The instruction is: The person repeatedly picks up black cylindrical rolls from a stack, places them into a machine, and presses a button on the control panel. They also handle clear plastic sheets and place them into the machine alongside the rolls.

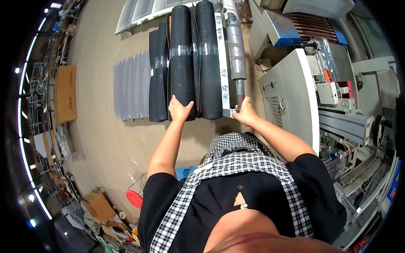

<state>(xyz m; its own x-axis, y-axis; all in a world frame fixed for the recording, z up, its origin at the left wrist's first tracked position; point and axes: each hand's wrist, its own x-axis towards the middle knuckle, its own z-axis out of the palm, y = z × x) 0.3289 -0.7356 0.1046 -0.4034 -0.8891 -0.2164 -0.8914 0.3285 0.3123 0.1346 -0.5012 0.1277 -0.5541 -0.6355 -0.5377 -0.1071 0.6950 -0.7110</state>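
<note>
My left hand (pixel 180 110) is closed around the near end of a thick black roll (pixel 181 63), thumb on its right side and fingers on its left. My right hand (pixel 246 113) grips the near end of a long metal-shafted roller (pixel 237 50), its thumb side close to the grey tip of a white bar (pixel 223 63). Between the hands lies a second black roll (pixel 209 76), bound with clear tape like the first. More black rolled sheet (pixel 158 76) lies left of my left hand. The undersides of both hands are hidden.
Grey pleated sheet material (pixel 131 86) lies to the left. A white machine cabinet (pixel 291 97) stands close on the right, with a metal rail (pixel 346 126) beyond it. Cardboard boxes (pixel 66 95) and a red disc (pixel 134 199) are on the left side.
</note>
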